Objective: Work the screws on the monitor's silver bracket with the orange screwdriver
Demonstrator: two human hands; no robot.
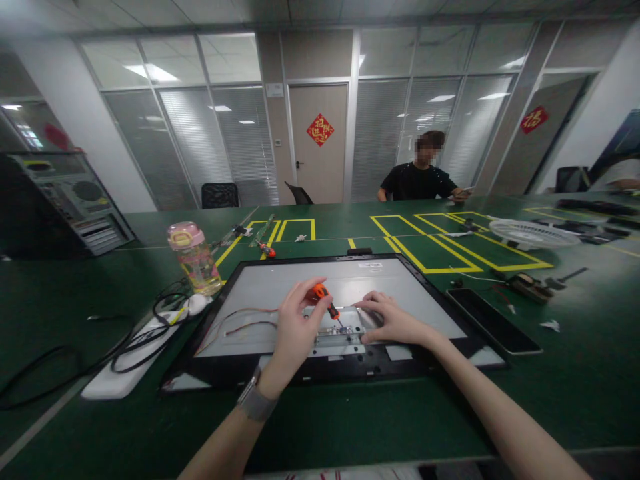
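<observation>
A flat display panel (240,340) with a black frame lies back side up on the green table before me. Near its front edge sits a metal bracket (357,319) with small screws or parts along it. My left hand (299,320), a watch on its wrist, grips an orange and black screwdriver (323,293). The screwdriver leans, its tip down at the bracket's middle. My right hand (387,319) rests on the bracket's right end, thumb and fingers around its edge; the exact grip is partly hidden. Thin wires (245,325) run left from the bracket across the panel.
Left are a white power strip (120,363) with black cables, a pink-lidded bottle (193,257) and an open computer case (83,207). Another screwdriver (268,251) lies behind the panel. Right are a phone-like black slab (493,320) and a white fan part (533,233). A person (420,177) sits opposite.
</observation>
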